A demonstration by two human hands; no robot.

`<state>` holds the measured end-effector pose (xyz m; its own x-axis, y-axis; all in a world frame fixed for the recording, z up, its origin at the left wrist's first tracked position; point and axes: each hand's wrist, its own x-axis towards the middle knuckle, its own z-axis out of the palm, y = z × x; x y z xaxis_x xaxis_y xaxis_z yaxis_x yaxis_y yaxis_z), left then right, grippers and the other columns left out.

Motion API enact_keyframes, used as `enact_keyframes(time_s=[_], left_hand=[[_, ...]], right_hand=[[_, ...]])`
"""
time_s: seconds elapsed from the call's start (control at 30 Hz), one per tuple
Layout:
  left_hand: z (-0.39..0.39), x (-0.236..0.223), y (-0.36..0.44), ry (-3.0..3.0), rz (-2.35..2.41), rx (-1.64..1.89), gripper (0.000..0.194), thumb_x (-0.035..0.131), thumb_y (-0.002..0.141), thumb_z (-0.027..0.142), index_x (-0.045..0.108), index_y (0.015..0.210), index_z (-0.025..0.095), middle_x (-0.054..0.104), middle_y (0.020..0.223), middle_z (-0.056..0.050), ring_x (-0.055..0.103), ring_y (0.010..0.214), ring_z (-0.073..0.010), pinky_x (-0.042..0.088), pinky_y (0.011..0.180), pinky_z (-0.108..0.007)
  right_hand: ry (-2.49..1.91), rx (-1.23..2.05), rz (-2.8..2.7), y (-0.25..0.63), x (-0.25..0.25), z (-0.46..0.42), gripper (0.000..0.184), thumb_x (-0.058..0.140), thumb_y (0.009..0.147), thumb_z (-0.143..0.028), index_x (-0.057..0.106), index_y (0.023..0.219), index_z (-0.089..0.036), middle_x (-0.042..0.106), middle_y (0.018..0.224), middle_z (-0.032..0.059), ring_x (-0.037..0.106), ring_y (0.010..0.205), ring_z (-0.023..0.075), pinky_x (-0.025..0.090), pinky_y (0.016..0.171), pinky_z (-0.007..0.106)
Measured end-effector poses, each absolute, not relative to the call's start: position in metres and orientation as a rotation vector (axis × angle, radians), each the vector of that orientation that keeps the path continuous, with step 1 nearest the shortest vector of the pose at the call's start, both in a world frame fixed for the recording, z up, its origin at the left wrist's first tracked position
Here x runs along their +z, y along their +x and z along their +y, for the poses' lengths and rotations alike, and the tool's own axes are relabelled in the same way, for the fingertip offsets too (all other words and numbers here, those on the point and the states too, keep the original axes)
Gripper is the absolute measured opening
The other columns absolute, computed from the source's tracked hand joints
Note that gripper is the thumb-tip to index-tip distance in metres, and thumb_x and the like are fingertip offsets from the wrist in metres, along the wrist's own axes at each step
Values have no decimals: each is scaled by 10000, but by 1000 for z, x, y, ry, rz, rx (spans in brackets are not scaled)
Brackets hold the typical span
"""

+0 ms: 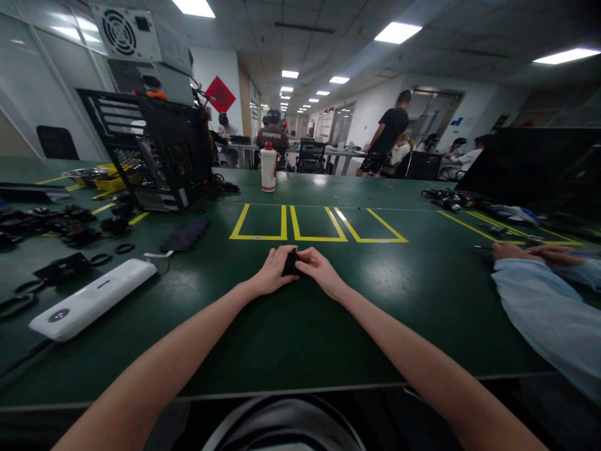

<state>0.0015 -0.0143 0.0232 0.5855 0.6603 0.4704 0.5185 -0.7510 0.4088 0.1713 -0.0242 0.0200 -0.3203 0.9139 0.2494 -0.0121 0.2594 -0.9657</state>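
A small black part (290,264) is gripped between my two hands, just above or on the green tabletop (305,332); its exact kind I cannot make out. My left hand (272,270) closes round its left side, with the thumb along the near edge. From the right, the fingers and thumb of my right hand (320,269) pinch it. Beyond both hands, yellow tape outlines (319,238) mark the table in a row of three.
At left stand an open black computer case (164,144), a white power strip (94,297) and scattered black parts (70,225). A white cup (268,168) stands behind the tape. A co-worker's hands and blue sleeve (530,300) are at right, near a dark monitor (539,163).
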Motion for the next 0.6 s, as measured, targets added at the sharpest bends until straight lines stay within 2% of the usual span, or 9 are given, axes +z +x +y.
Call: enact_keyframes(time_s=[0.23,0.43,0.6], left_hand=[[-16,23,1,2574,1012,898,600,578,716,248,250,1217,207,384,1184,-85,402,1032,-238,352,858,-398],[-18,26,1,2592,989,866,574,553,732,218,244,1216,206,376,1190,-85,388,1048,-240,347,881,-409],[-19,30,-1,2514,1001,803,563,523,752,189,235,1234,231,358,1224,-76,396,1045,-229,355,892,-415]], right_hand=[[-921,1249,-1547,171,16,-22,301,606,678,-267,514,951,-179,551,991,36,533,936,153,408,871,355],[-862,1346,-1537,175,20,-26,359,654,619,-198,490,938,-220,552,961,10,546,939,167,424,863,385],[-817,1388,-1525,174,22,-26,343,645,627,-166,482,923,-220,539,992,10,541,964,159,396,916,370]])
